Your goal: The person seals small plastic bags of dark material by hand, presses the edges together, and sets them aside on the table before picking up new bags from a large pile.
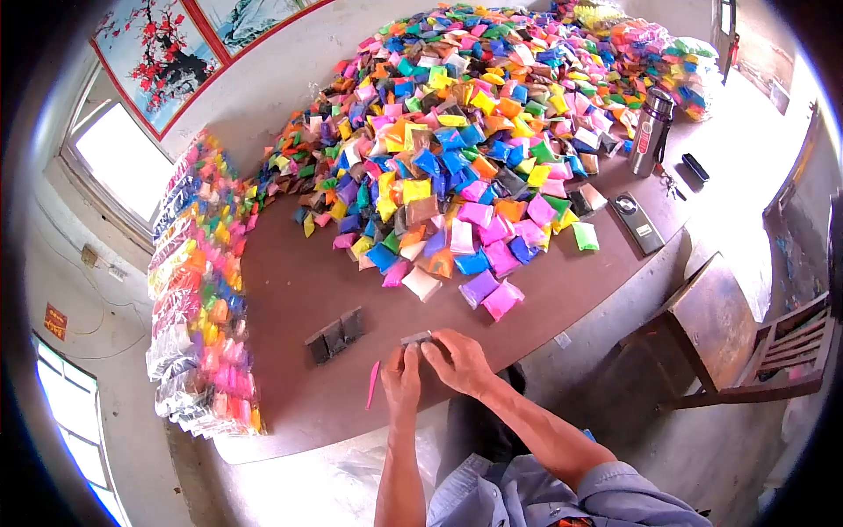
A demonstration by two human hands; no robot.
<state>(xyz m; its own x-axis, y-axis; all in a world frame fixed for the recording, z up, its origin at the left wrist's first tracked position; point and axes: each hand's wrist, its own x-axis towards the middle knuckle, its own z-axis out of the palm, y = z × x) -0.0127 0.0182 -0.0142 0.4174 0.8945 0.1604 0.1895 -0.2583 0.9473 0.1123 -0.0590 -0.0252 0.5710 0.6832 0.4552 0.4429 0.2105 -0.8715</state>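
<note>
My left hand [402,375] and my right hand [457,363] are close together near the front edge of the brown table [290,386]. Between their closed fingertips is a small, flat grey packet [416,336], its lower part hidden by the thumbs and fingers. Left of it, a row of three black packets [334,336] lies side by side on the tabletop. A thin pink plastic stick [372,385], perhaps a modelling tool, rests just left of my left hand.
A large heap of small colourful packets [457,158] covers the table's back. Stacked bagged packets [198,299] line the left edge. At the right are a steel flask [651,132], a phone-like dark device [637,223], keys [672,185] and a black case [695,168]. A wooden chair [716,321] stands nearby.
</note>
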